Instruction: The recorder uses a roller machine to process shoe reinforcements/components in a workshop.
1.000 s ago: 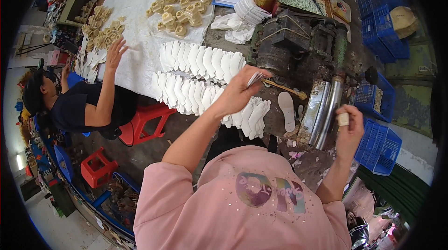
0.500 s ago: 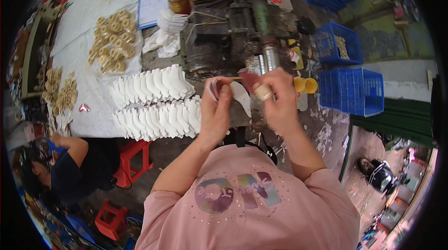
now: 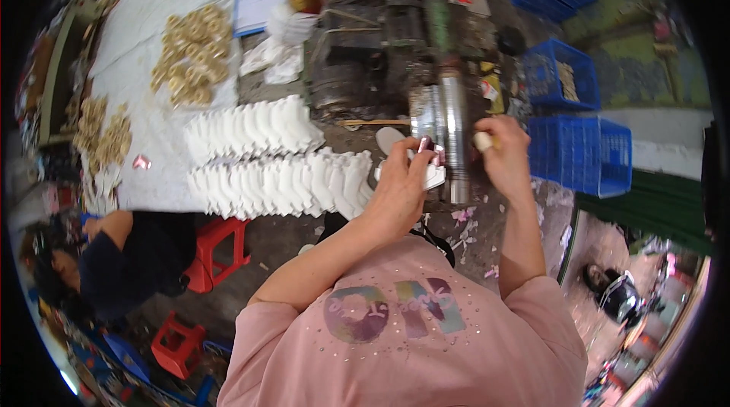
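My left hand (image 3: 401, 183) is closed on a folded shiny maroon piece (image 3: 424, 144), beside the metal rollers (image 3: 455, 133) of a dark machine. A white flat piece (image 3: 433, 177) shows by its fingertips, partly covered. Right of the rollers, my right hand (image 3: 506, 155) grips a small cream-coloured cylinder (image 3: 484, 141), whose kind I cannot make out. Behind the left hand, another white rounded piece (image 3: 389, 137) lies on the bench. Two rows of white curved pieces (image 3: 281, 183) stand packed together to the left.
The green-and-black machine (image 3: 357, 50) fills the bench's middle. Cream ring-shaped parts (image 3: 190, 57) are heaped on the left sheet. Blue crates (image 3: 582, 155) stand at right, red stools (image 3: 217, 253) at lower left. Another person (image 3: 129, 278) sits at left.
My left hand has moved right, up to the rollers. The right hand has gone right, away from the left, still with the cream cylinder. The maroon flap beside that cylinder no longer shows there.
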The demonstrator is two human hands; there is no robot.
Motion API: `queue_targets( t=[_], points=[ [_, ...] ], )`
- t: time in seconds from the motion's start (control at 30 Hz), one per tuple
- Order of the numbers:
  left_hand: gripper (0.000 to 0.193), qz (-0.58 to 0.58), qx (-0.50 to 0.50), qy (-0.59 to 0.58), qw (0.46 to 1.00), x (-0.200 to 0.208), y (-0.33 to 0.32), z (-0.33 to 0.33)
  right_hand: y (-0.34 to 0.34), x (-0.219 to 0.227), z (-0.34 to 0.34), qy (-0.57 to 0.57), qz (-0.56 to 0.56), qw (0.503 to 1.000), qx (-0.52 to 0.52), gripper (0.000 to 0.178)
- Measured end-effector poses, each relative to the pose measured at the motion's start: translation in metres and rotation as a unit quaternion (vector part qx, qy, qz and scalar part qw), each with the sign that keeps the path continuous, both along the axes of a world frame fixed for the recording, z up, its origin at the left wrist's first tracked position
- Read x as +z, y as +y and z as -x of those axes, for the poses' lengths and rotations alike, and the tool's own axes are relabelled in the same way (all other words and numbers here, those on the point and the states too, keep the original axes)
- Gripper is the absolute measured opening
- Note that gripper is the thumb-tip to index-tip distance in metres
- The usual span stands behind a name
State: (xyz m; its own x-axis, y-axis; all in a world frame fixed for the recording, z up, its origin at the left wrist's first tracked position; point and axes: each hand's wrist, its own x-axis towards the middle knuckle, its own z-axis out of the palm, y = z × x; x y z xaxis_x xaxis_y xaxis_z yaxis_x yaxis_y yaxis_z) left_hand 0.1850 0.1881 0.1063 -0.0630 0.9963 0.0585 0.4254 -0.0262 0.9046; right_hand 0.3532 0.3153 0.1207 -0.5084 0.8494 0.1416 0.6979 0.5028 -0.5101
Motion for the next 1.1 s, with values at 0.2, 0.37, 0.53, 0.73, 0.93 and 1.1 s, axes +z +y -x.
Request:
queue_targets(
  t=[0.2, 0.37, 0.53, 0.73, 0.93, 1.1],
  points=[
    [0.033, -0.077, 0.140, -0.006, 0.987, -0.024, -0.019, 0.089, -0.001, 0.006, -0.003, 0.102, 0.130, 0.986, -0.031, 0.015],
    [0.043, -0.076, 0.340, 0.241, 0.906, -0.087, -0.034, 0.201, -0.006, 0.002, 0.002, 0.100, 0.156, 0.982, -0.047, 0.012],
    [0.044, 0.134, 0.090, 0.338, 0.927, -0.141, -0.058, 0.204, -0.007, 0.008, 0.010, 0.096, 0.154, 0.982, -0.048, 0.013],
    [0.025, 0.132, 0.067, 0.269, 0.952, -0.115, -0.053, 0.201, -0.008, 0.017, 0.013, 0.115, 0.119, 0.984, -0.070, 0.015],
    [0.040, 0.023, 0.069, -0.516, 0.853, -0.013, -0.026, 0.130, -0.041, 0.033, 0.071, 0.199, 0.103, 0.969, 0.104, 0.022],
    [0.044, 0.005, -0.003, -0.614, 0.789, 0.018, -0.013, 0.057, -0.076, 0.030, 0.111, 0.197, 0.002, 0.971, 0.137, 0.024]
  ],
)
